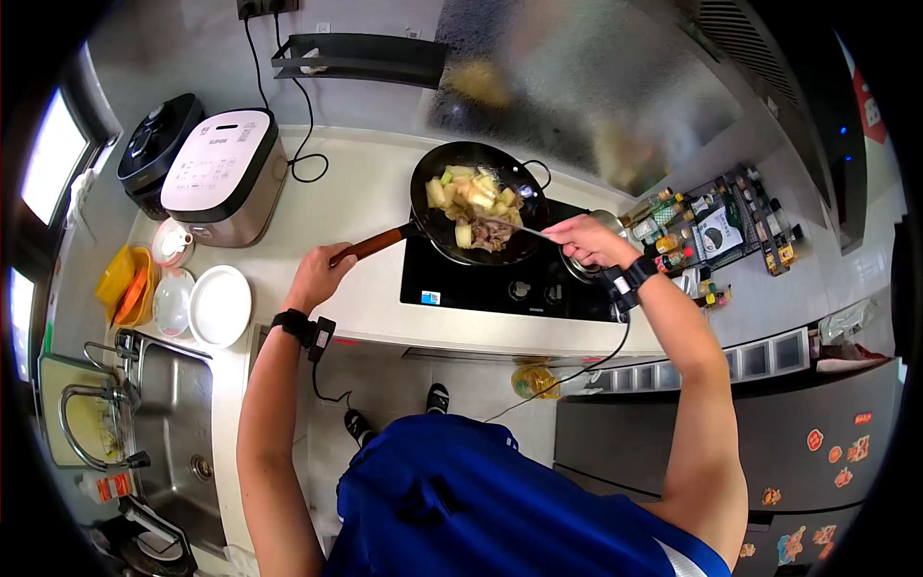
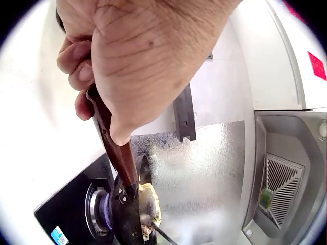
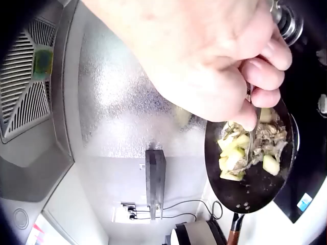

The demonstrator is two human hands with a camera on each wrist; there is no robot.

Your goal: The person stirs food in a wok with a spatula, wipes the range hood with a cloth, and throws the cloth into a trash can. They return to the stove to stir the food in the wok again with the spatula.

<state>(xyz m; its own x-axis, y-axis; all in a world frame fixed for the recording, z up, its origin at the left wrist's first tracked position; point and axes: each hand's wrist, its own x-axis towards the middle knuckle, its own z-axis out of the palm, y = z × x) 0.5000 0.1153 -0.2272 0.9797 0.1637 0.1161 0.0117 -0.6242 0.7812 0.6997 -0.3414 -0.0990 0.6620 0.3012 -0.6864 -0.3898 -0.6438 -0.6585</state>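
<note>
A black wok (image 1: 481, 245) sits over the left burner of the gas hob, where a blue flame (image 2: 106, 210) shows at its underside. My left hand (image 1: 317, 277) grips its brown wooden handle (image 1: 370, 245), the thumb lying along the top. Pale chunks of vegetable (image 1: 439, 192) and browned sliced meat (image 1: 492, 234) fill part of the wok. In my right hand (image 1: 588, 240) is the thin metal handle of a spatula (image 1: 519, 226), held between thumb and curled fingers. The spatula reaches down into the food, which partly hides its head.
Seasoning bottles (image 1: 673, 236) crowd a rack at the right. A rice cooker (image 1: 226, 173), a white plate (image 1: 220, 306) and yellow baskets (image 1: 125, 284) stand on the left counter beside the sink (image 1: 178, 423). A range hood (image 2: 291, 168) hangs above the hob.
</note>
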